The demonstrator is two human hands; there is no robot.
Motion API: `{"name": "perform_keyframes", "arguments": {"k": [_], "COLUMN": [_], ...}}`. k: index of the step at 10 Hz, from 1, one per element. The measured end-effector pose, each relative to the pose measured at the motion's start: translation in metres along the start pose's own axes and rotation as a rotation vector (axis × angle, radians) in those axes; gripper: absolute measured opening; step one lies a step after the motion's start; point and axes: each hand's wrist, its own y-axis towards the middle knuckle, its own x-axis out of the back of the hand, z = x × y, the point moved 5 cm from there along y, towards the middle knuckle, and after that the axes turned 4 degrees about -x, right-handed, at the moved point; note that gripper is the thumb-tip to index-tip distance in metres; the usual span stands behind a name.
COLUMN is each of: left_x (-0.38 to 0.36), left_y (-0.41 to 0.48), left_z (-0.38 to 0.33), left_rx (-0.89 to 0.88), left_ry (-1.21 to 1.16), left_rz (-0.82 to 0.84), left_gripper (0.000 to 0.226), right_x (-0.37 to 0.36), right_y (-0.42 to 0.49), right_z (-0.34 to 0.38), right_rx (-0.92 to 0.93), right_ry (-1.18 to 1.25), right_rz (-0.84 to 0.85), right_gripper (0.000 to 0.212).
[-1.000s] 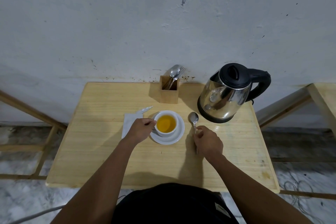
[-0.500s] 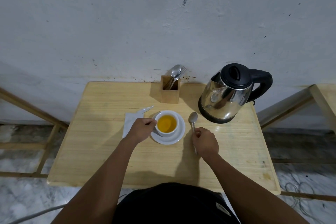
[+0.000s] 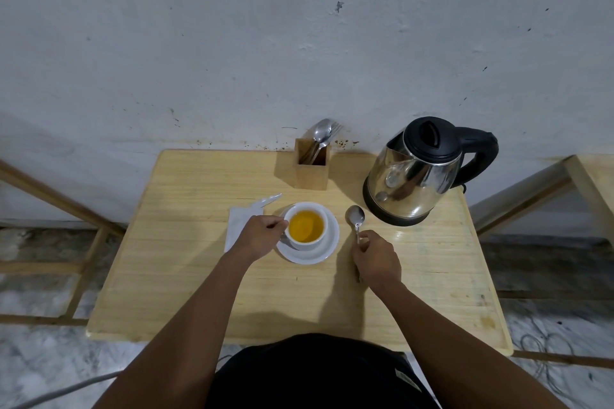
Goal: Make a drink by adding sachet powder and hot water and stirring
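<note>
A white cup (image 3: 306, 225) of orange-yellow drink stands on a white saucer (image 3: 312, 252) in the middle of the wooden table (image 3: 186, 242). My left hand (image 3: 262, 236) is closed on the cup's left side, at its handle. To the right of the saucer a metal spoon (image 3: 355, 216) lies on the table with its bowl pointing away. My right hand (image 3: 377, 257) is closed over the spoon's handle. A torn white sachet (image 3: 270, 199) lies on a white napkin (image 3: 236, 226) left of the cup. The steel kettle (image 3: 417, 176) with a black lid stands at the back right.
A wooden cutlery holder (image 3: 311, 165) with spoons and a fork stands at the back, against the wall. Wooden frames flank the table on both sides. A cable lies on the floor at the lower right.
The hands have barely moved. My right hand has slid slightly back along the spoon's handle, and the view has shifted a little.
</note>
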Motion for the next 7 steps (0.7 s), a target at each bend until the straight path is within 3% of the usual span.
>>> {"name": "perform_keyframes", "arguments": {"k": [3,4,6,7], "left_x": [0.005,0.015,0.043,0.059], "left_y": [0.002,0.008,0.020,0.024], "left_z": [-0.019,-0.039,-0.105,-0.142], "left_rx": [-0.042,-0.096,-0.258,-0.326], "left_ry": [0.086,0.118,0.167,0.185], "left_rz": [-0.015,-0.053,-0.081,-0.130], "left_gripper": [0.035,0.038,0.039,0.041], "right_x": [0.017,0.029,0.064,0.101], "right_y": [-0.004,0.002,0.018,0.020], "right_z": [0.033,0.062,0.144,0.187], "right_rx": [0.075,0.191,0.354,0.436], "right_ry": [-0.116,-0.021,0.206,0.205], "right_rz": [-0.070,-0.088,0.041,0.004], "right_gripper": [0.024,0.027,0.041,0.043]}}
